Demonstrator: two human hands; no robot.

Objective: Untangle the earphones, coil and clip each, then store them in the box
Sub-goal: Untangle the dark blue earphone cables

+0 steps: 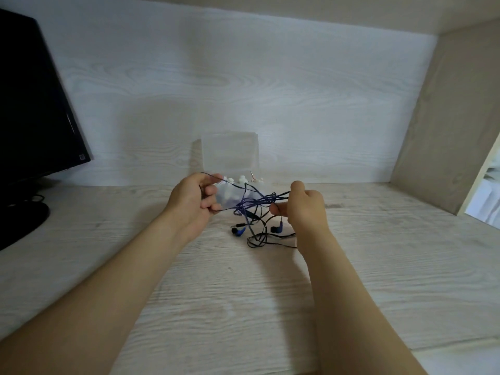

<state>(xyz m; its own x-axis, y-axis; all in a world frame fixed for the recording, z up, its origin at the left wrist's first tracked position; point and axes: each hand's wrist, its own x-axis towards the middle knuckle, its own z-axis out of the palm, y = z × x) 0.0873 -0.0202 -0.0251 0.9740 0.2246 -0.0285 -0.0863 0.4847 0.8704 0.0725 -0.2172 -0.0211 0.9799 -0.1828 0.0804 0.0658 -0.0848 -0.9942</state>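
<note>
A tangle of blue and black earphone cables (254,204) hangs between my two hands above the desk. My left hand (193,197) grips one end of the cables, its fingers curled round them. My right hand (303,205) pinches the cables at the other side. Two blue earbuds (238,231) (277,229) and black cable loops (257,240) lie on the desk below. A clear plastic box (230,152) stands open behind the hands, against the back wall. Small white clips (242,180) lie in front of it, partly hidden.
A black monitor (35,104) on its round stand (19,220) fills the left side. The light wooden desk (243,293) reaches to the back wall. A beige side panel (446,131) closes off the right.
</note>
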